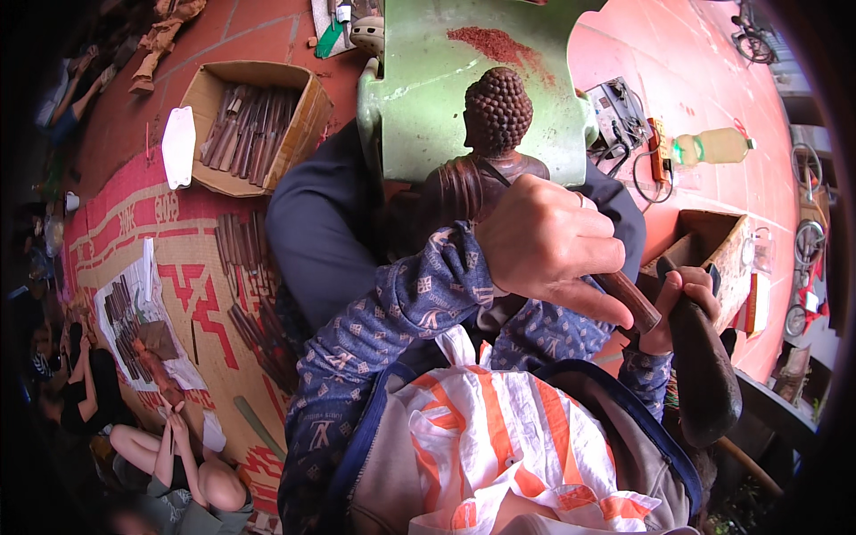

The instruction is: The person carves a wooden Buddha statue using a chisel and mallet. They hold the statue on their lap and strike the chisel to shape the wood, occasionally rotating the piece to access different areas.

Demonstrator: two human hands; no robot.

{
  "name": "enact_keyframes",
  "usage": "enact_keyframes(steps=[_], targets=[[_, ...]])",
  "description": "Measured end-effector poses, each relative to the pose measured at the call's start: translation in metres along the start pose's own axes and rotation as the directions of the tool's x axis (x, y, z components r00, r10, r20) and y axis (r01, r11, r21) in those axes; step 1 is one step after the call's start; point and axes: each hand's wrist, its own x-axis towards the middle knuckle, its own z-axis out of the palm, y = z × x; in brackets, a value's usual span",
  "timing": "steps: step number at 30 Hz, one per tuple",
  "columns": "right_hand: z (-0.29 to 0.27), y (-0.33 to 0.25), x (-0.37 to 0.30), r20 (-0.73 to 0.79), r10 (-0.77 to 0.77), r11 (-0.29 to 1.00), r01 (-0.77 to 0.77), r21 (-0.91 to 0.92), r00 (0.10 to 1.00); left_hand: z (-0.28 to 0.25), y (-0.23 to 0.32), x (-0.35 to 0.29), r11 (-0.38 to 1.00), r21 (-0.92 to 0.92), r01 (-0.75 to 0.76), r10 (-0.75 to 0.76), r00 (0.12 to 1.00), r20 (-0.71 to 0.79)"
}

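Observation:
A dark brown carved Buddha statue (499, 111) stands between my knees, against a green plastic chair (419, 116). My left hand (548, 241) is closed round a chisel (631, 303), whose wooden handle end sticks out toward my right. Its thin dark blade runs to the statue's shoulder; the hand hides much of the statue's lower body, and I cannot tell whether the tip touches. My right hand (687, 299) grips a dark wooden mallet (704, 374) by its narrow end, the thick head hanging toward me. The mallet is apart from the chisel handle.
Reddish wood chips (499, 45) lie on the chair. At left are a cardboard box (308, 120) of chisels and more loose chisels (242, 245) on a patterned mat. A power strip (658, 143), bottle (713, 146) and open box (736, 241) are at right. Another person (183, 455) sits lower left.

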Motion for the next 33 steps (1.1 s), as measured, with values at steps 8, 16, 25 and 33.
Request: enact_keyframes(steps=[8,16,25,33], targets=[[0.0,0.0,0.008,-0.014,-0.123,0.972,0.118,-0.202,0.992,-0.002,-0.007,-0.004,0.999,-0.046,-0.006,0.004,0.999,-0.051],[-0.004,0.002,0.005,0.052,-0.002,0.999,0.004,-0.033,0.999,0.002,0.023,0.003,0.998,-0.009,-0.064,0.064,0.998,0.016],[-0.006,0.006,0.0,0.093,0.006,0.999,-0.009,0.033,0.996,0.002,0.01,0.003,0.995,0.043,0.087,-0.084,0.995,-0.062],[-0.01,0.003,0.016,0.085,-0.013,0.997,0.019,-0.07,0.996,-0.004,0.004,0.005,0.987,-0.09,0.13,-0.144,0.974,-0.174]])
